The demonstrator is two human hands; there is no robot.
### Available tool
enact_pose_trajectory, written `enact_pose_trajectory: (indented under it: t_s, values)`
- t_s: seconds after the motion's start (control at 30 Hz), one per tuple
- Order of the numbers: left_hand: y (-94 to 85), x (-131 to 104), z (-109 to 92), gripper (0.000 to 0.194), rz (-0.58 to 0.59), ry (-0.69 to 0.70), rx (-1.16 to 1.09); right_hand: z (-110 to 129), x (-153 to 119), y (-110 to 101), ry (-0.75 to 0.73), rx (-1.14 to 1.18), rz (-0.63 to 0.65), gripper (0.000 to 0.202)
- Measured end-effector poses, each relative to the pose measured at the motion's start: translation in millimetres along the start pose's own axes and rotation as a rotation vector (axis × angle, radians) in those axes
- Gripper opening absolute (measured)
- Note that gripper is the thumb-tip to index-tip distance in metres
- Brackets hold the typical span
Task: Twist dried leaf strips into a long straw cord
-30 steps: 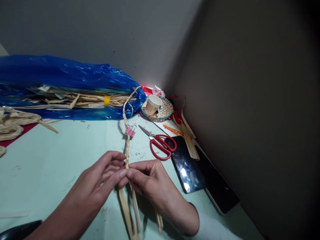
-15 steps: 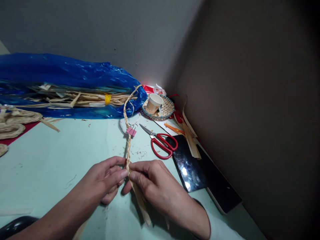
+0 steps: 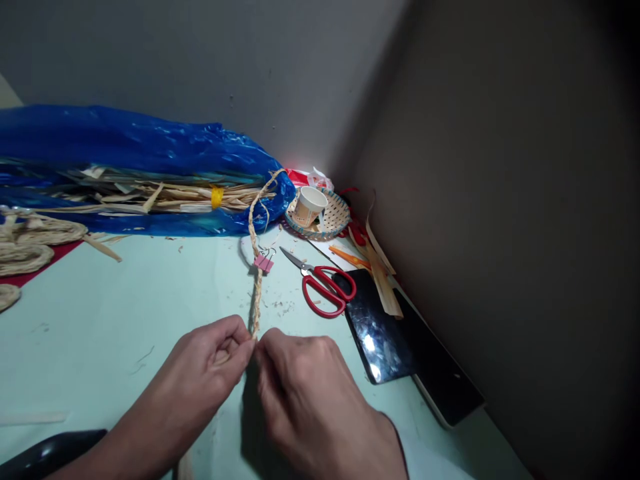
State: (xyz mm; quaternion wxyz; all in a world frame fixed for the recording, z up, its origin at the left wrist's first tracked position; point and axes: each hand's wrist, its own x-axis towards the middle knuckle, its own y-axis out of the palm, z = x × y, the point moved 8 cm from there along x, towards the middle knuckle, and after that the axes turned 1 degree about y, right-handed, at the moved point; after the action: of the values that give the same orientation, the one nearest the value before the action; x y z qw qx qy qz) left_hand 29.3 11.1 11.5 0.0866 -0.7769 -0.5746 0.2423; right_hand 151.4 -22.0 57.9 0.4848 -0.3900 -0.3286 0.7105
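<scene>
A thin braid of pale dried plant fibre [image 3: 257, 293] runs from the blue bag down towards me, with a pink binder clip [image 3: 263, 263] fixed on it. At its near end, my left hand [image 3: 210, 363] pinches the braid between thumb and forefinger. Close against it on the right, my right hand [image 3: 305, 387] is closed, knuckles up, at the same end of the braid. The loose strands there are hidden behind the right hand. A pale strip [image 3: 184, 467] shows under my left forearm at the bottom edge.
Red-handled scissors [image 3: 327, 290] lie right of the braid, beside a black tablet [image 3: 377, 333]. Behind stand a woven basket [image 3: 337, 217] and a paper cup [image 3: 310, 205]. A blue plastic bag [image 3: 150, 133] holds bundled fibre strips [image 3: 185, 197]. Coiled braids [image 3: 40, 237] lie at left.
My right hand has turned knuckles-up and closed, covering the loose strands that hung below it. My left fingers have curled into a tighter pinch at the braid's end.
</scene>
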Motion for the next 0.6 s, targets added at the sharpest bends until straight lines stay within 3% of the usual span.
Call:
enact_pose_trajectory:
  t_s: [0.1, 0.23, 0.33, 0.4, 0.5, 0.6]
  values:
    - [1.5, 1, -1, 0.034, 0.031, -0.013, -0.037, 13, -2, 13, -0.115, -0.096, 0.03, 0.005]
    - [1.6, 2, 3, 0.034, 0.07, 0.032, -0.131, 15, -3, 27, -0.242, -0.192, -0.028, 0.024]
    - [3.8, -1, 12, 0.033, 0.112, 0.022, -0.262, 21, -7, 35, -0.456, -0.245, -0.148, 0.041]
    - [7.0, -4, 19, 0.033, 0.14, -0.041, -0.378, 24, -12, 35, -0.567, -0.287, -0.286, 0.036]
    - [11.5, -9, 29, 0.039, 0.159, -0.167, -0.503, 26, -18, 34, -0.634, -0.359, -0.466, 0.03]
    - [10.2, -11, 27, 0.04, 0.163, -0.143, -0.464, 31, -20, 34, -0.69, -0.395, -0.512, 0.028]
